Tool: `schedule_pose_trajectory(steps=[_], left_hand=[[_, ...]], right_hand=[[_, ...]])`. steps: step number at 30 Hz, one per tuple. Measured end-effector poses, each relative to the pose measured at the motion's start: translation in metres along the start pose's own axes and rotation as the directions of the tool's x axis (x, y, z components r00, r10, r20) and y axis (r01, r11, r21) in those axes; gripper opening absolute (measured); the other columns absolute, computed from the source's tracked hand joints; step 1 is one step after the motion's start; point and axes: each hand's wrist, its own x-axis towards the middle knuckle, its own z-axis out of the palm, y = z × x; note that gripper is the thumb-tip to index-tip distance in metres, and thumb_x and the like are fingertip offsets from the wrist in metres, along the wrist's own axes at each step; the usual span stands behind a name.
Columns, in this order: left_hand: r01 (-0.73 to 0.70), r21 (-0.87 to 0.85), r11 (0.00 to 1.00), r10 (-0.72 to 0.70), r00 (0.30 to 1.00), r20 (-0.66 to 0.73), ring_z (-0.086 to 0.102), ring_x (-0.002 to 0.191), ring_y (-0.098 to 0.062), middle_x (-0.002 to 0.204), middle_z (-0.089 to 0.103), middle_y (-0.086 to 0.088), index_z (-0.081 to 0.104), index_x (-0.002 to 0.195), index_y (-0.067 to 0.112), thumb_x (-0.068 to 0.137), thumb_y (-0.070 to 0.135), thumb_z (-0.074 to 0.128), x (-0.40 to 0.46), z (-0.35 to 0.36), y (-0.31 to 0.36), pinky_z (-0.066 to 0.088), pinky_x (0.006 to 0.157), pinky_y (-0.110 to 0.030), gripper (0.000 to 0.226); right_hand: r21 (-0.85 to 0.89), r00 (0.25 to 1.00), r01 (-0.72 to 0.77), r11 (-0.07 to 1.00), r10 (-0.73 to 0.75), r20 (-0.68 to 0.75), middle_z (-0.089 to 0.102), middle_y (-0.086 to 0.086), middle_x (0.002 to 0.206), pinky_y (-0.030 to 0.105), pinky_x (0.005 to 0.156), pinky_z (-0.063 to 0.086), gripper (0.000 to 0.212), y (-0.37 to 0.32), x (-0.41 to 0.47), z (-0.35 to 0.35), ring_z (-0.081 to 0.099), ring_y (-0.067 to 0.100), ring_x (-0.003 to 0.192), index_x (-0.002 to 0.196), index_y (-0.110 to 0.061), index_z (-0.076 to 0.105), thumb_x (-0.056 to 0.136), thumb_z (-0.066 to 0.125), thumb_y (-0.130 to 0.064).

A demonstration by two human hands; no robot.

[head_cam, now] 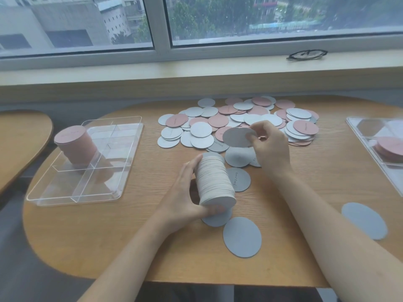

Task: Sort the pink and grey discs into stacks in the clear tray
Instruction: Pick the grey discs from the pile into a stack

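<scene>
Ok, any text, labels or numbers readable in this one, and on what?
None can be read for certain.
Grey disc beside the stack: dark cursive print, too blurred.
Dark grey disc in the pile: script, blurred.
Pink discs: small print, too small.

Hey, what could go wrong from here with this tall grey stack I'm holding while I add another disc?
1. The grey stack is tall, tilted, and gripped by the left hand alone; it could slump and spill over the table.
2. The right hand only pinches the grey disc by its edge, so it may slip.
3. Carrying the stack to the clear tray could bump the pink stack.
</scene>
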Motion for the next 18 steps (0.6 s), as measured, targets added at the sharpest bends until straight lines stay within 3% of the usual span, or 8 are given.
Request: schedule_pose_trajectory(steps=[4,6,9,11,14,18], left_hand=[[0.003,-0.008,1.000,-0.003,1.000,-0.006,0.046,0.123,0.014,0.147,0.036,0.016,0.022,0.156,0.036,0.063,0.021,0.096,0.000,0.000,0.001,0.041,0.090,-0.005,0.120],[-0.004,-0.003,1.000,0.004,1.000,-0.006,0.046,0.121,0.016,0.149,0.036,0.014,0.022,0.156,0.034,0.064,0.017,0.096,0.000,0.000,0.001,0.041,0.090,-0.004,0.119],[-0.018,-0.010,1.000,0.018,1.000,0.006,0.045,0.126,0.012,0.155,0.030,0.011,0.023,0.156,0.031,0.063,0.014,0.096,0.001,0.000,0.000,0.043,0.092,-0.007,0.119],[-0.008,-0.033,0.999,0.008,1.000,0.021,0.044,0.135,0.003,0.159,0.028,0.014,0.021,0.156,0.038,0.061,0.022,0.097,0.002,-0.001,-0.001,0.045,0.103,-0.018,0.123],[0.007,-0.047,0.999,-0.006,1.000,0.031,0.044,0.140,-0.010,0.157,0.033,0.020,0.019,0.152,0.051,0.058,0.037,0.095,0.002,-0.001,-0.002,0.041,0.114,-0.042,0.122],[0.006,-0.017,1.000,-0.006,1.000,0.027,0.040,0.139,0.000,0.152,0.035,0.027,0.019,0.153,0.049,0.057,0.038,0.094,0.001,-0.002,0.000,0.039,0.114,-0.032,0.122]], right_hand=[[0.126,0.998,-0.036,0.991,0.041,-0.037,0.069,-0.013,0.091,0.021,0.075,0.050,0.009,-0.012,-0.008,-0.006,0.064,0.003,0.088,0.096,-0.020,0.065,0.089,0.067,-0.014],[0.240,0.997,-0.080,0.967,0.076,0.026,0.070,-0.011,0.090,0.018,0.074,0.049,0.011,-0.018,-0.015,-0.010,0.065,0.001,0.086,0.095,-0.021,0.064,0.090,0.067,-0.012],[0.354,0.977,-0.150,0.923,0.085,0.194,0.074,0.003,0.092,0.029,0.078,0.051,0.013,-0.022,-0.024,-0.011,0.068,0.012,0.087,0.097,-0.016,0.061,0.091,0.064,-0.005],[0.390,0.956,-0.186,0.902,0.074,0.284,0.073,0.009,0.091,0.034,0.078,0.049,0.012,-0.023,-0.029,-0.007,0.066,0.015,0.083,0.099,-0.012,0.058,0.093,0.060,-0.002],[0.446,0.935,-0.234,0.864,0.074,0.345,0.072,0.014,0.092,0.029,0.074,0.048,0.012,-0.026,-0.032,-0.004,0.063,0.016,0.080,0.099,-0.011,0.054,0.095,0.055,0.000],[0.510,0.921,-0.289,0.810,0.090,0.378,0.068,0.008,0.087,0.025,0.067,0.048,0.014,-0.025,-0.031,-0.004,0.063,0.016,0.076,0.092,-0.018,0.056,0.089,0.057,-0.005]])
